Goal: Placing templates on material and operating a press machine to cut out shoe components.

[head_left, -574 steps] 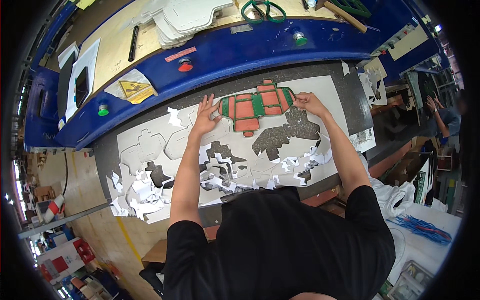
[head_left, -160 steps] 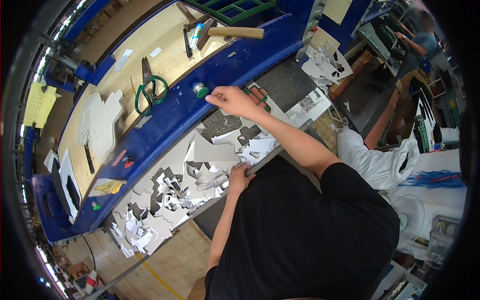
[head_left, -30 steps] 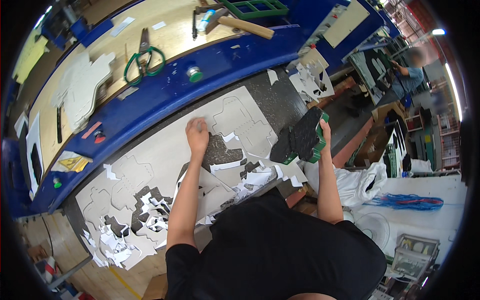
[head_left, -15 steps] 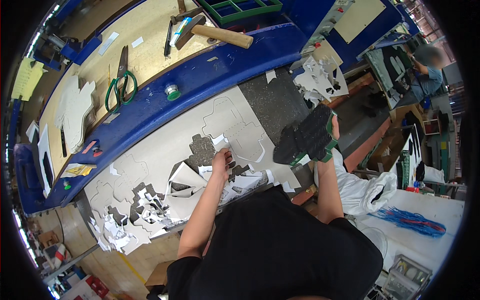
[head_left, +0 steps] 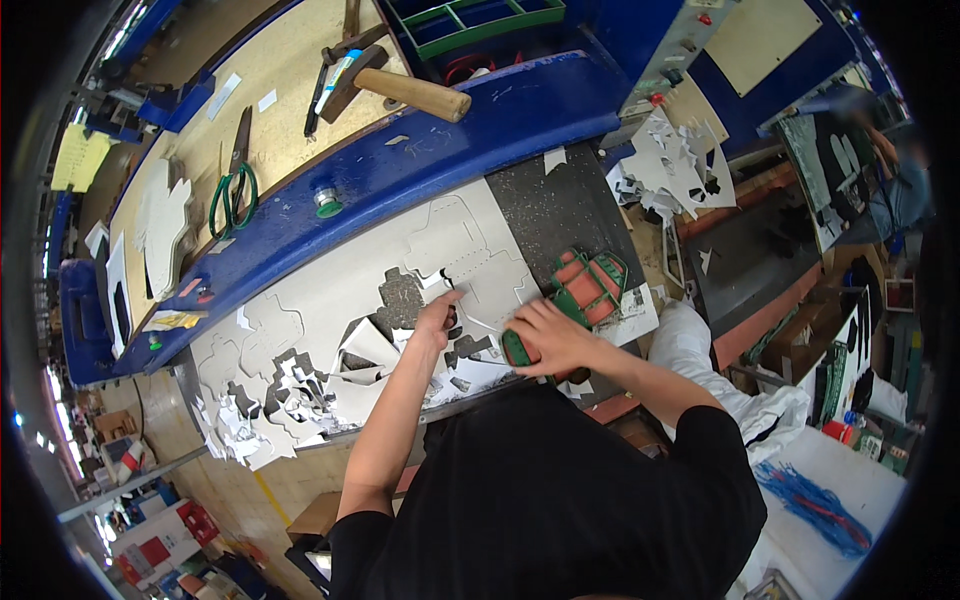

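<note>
A large grey-white cardboard sheet (head_left: 330, 270), printed with dashed and solid outlines and pierced by cut-out holes, lies over a dark speckled board (head_left: 535, 205). My left hand (head_left: 436, 318) is closed in a pinch on the cardboard sheet, beside a stepped cut-out. At the sheet's right end is a cutting die (head_left: 592, 290) with a green frame and orange-red pads. My right hand (head_left: 548, 338) grips its near left end, fingers curled over the frame. Torn cardboard scraps (head_left: 290, 390) are heaped along the sheet's near edge.
A blue machine beam (head_left: 400, 160) with a green knob (head_left: 327, 203) runs behind the sheet. Beyond it rest green-handled scissors (head_left: 234, 195), a hammer (head_left: 410, 90) and stacked cut pieces (head_left: 163, 225). More scraps (head_left: 670, 160) lie at the far right, near a co-worker (head_left: 900, 190).
My right hand has brought the die left and down from its raised position, turning its orange-red padded side into view. My left hand stays at nearly the same spot on the sheet.
</note>
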`<state>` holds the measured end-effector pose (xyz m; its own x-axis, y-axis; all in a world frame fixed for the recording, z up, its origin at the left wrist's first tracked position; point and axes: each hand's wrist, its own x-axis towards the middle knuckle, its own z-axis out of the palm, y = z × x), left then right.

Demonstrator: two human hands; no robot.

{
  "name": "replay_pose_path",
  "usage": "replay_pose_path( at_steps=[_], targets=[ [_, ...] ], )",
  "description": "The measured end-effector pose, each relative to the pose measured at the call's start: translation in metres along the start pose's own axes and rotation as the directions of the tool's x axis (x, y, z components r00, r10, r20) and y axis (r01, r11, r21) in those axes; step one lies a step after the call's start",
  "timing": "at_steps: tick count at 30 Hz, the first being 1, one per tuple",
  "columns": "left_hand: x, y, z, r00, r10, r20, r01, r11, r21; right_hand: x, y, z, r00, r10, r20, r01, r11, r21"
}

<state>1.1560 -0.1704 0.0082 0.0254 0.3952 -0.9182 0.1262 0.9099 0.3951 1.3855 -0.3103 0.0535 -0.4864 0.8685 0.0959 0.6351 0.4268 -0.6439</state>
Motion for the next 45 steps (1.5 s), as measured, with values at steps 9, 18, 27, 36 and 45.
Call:
replay_pose_path(
  at_steps=[9, 18, 27, 36, 45],
  targets=[
    [0.008, -0.006, 0.015, 0.974, 0.139, 0.182, -0.147, 0.989, 0.034, -0.043, 0.048, -0.005, 0.986, 0.148, -0.083, -0.157, 0.980, -0.119],
    [0.010, -0.026, -0.024, 0.908, 0.182, 0.378, -0.191, 0.981, -0.013, -0.026, 0.047, -0.011, 0.892, 0.354, -0.282, -0.307, 0.931, 0.199],
    [-0.003, -0.028, -0.026, 0.879, 0.294, 0.375, -0.285, 0.955, -0.080, 0.085, 0.092, -0.002, 0.792, 0.545, 0.273, -0.514, 0.355, 0.781],
    [-0.006, -0.050, -0.032, 0.877, 0.434, 0.208, -0.454, 0.889, 0.059, 0.082, 0.096, 0.022, 0.659, 0.744, 0.112, -0.342, 0.164, 0.925],
    [-0.018, -0.052, -0.030, 0.871, 0.491, -0.021, -0.490, 0.871, 0.045, 0.089, 0.090, 0.030, 0.539, 0.818, 0.202, -0.350, -0.001, 0.937]
  ],
)
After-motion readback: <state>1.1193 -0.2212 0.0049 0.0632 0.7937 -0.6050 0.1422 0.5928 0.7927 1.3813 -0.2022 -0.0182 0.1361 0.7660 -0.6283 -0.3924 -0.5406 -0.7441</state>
